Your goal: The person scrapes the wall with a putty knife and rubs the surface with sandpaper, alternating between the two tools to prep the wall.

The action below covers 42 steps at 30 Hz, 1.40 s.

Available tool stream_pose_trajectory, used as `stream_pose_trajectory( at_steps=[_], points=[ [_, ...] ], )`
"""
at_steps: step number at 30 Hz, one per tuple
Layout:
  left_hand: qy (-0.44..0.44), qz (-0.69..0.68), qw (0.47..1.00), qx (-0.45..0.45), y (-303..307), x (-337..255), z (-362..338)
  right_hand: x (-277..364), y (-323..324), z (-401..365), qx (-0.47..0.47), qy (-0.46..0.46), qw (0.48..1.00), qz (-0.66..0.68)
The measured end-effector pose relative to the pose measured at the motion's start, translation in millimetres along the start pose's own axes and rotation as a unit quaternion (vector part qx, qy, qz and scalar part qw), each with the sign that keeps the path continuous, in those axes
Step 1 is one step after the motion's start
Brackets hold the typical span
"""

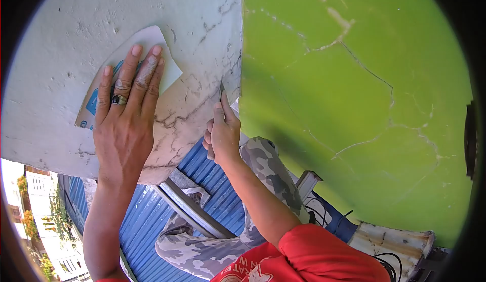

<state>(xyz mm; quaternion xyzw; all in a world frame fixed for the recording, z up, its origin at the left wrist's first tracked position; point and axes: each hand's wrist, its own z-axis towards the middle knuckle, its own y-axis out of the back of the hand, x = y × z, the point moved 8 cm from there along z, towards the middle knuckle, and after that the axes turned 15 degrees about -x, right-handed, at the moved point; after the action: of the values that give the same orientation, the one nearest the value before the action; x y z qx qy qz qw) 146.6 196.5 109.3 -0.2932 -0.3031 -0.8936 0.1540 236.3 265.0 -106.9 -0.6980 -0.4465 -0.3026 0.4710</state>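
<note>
While the left hand (126,114) lies flat with fingers apart, it presses a stiff white sheet with blue printing (171,73) against a rough, cracked white wall (45,84). A ring with a dark stone (118,99) sits on one finger; the fingers have pale smears. The right hand (223,130) is closed around a thin, dark, pointed tool (221,88), tip upward, over the cracked part of the white wall near the corner. Can't tell whether the tip touches. The tool is to the right of the sheet, well apart from it.

Right of the corner is a bright green wall (314,104) with branching cracks, some with pale streaks along them. Below: blue corrugated metal sheeting (144,221), a curved grey metal bar (195,213), legs in grey camouflage trousers (202,251) and a red shirt (324,251). Lower right: a stained cream sheet (390,241), with black cable (390,269) beside it.
</note>
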Motion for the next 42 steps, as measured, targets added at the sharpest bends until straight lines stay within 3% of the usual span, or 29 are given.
stream_pose_trajectory(
  at_steps=[4,7,8,11,15,20,23,24,28,31,32,36,38,40,42],
  points=[
    [-0.037,-0.049,0.997,0.040,-9.1,-25.3,-13.4,-3.1,9.9,31.4,-0.102,-0.040,0.986,0.126],
    [-0.067,-0.081,0.992,0.072,-37.3,-59.0,-34.1,-19.6,5.2,4.2,-0.015,-0.033,0.998,0.054],
    [-0.071,-0.072,0.994,0.050,-43.0,-62.8,-37.4,-15.8,7.9,11.7,-0.032,-0.018,0.999,0.032],
    [-0.048,-0.084,0.995,0.037,-35.0,-55.3,-15.4,-13.6,21.2,55.8,-0.094,-0.038,0.983,0.153],
    [-0.009,-0.053,0.997,-0.061,-16.5,-24.7,44.4,-30.1,16.5,27.2,-0.055,-0.036,0.995,0.069],
    [-0.073,-0.059,0.995,0.024,-40.0,-61.1,8.3,-28.9,27.8,41.4,-0.073,-0.052,0.992,0.088],
    [-0.064,-0.105,0.992,0.037,-46.5,-71.1,-23.9,-33.3,20.5,23.3,-0.035,-0.071,0.994,0.076],
    [-0.060,-0.105,0.991,0.058,-44.7,-70.3,-29.8,-30.4,24.8,36.7,-0.054,-0.047,0.994,0.080],
    [0.002,-0.094,0.989,0.118,-39.9,-70.7,-80.9,-55.5,23.5,30.9,-0.091,-0.095,0.985,0.115],
    [0.027,-0.059,0.995,0.075,-41.7,-66.5,-119.2,-83.8,0.1,-26.3,-0.003,0.039,0.999,-0.003],
    [0.047,-0.085,0.990,0.104,-43.6,-61.5,-123.7,-84.5,-3.1,-32.6,0.004,0.062,0.998,-0.019],
    [0.071,0.016,0.996,0.058,-9.1,-10.5,-51.8,-12.7,0.7,15.0,-0.072,0.034,0.995,0.059],
    [0.086,0.035,0.995,0.042,-1.4,-1.2,-23.7,-10.1,-2.3,10.7,-0.082,0.036,0.994,0.062],
    [-0.018,0.015,0.996,0.084,-25.0,-38.7,-45.6,-49.7,-11.8,-22.9,-0.014,0.154,0.987,-0.031],
    [-0.094,-0.005,0.990,0.104,-40.7,-66.6,-81.5,-43.4,-9.7,-17.6,0.011,0.164,0.986,-0.036]
  ],
)
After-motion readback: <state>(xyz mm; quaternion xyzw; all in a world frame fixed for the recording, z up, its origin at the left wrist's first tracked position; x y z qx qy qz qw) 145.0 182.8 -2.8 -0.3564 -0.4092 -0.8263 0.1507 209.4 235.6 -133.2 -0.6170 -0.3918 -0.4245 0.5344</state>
